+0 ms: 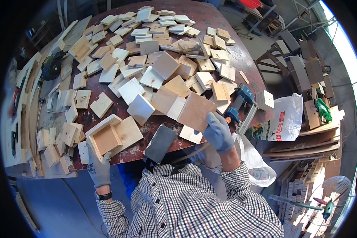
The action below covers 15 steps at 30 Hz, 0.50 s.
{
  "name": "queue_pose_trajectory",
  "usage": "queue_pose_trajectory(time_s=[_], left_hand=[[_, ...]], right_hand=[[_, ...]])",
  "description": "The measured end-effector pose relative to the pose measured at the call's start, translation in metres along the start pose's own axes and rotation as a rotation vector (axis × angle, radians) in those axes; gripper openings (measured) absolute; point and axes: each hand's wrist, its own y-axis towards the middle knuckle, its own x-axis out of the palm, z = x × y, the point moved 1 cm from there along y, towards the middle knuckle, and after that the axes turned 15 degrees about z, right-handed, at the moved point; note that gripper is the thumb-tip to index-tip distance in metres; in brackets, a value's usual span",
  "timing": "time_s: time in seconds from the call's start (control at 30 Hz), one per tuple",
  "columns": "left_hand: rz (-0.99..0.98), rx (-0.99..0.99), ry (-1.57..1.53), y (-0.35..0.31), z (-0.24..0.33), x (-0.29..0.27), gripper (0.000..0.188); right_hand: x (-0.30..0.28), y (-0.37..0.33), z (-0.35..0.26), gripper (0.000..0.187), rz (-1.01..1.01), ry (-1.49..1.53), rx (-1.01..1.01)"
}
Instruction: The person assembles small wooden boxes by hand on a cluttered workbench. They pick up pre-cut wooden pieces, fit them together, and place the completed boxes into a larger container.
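Observation:
My left hand (pixel 98 168), in a grey glove, grips a small open wooden box (pixel 114 122) by its near side at the table's front edge. A flat pale board (pixel 127 137) lies against the box's right side. My right hand (pixel 219 133), also gloved, pinches the lower right corner of a thin brown square panel (pixel 196 112) above the wood pieces. Between my hands, a dark grey rectangular pad (pixel 160 143) sits at the table edge. Just right of the panel lies a blue nail gun (pixel 245 94) with an orange part, its hose near my right hand.
Loose wooden blocks (pixel 150 47) are heaped over the dark red table (pixel 248 59). Long planks (pixel 27 103), a black tool (pixel 51 66) and more blocks line the left side. A white sack (pixel 283 117), stacked boards (pixel 305 148) and a fan (pixel 328 208) stand at the right.

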Motion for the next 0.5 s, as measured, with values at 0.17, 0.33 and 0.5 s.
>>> queue_pose_trajectory(time_s=[0.17,0.33,0.5], left_hand=[[-0.012,0.0,0.03,0.003,0.018,-0.014,0.096],[0.021,0.057,0.106,0.001,0.007,-0.005,0.096],[-0.04,-0.011,0.108,0.001,0.007,-0.01,0.097]], right_hand=[[0.072,-0.009,0.028,0.051,-0.064,0.16,0.105],[0.168,-0.008,0.039,0.06,-0.374,-0.483,-0.651],[0.237,0.011,0.079,0.058,-0.65,-0.709,-1.329]])
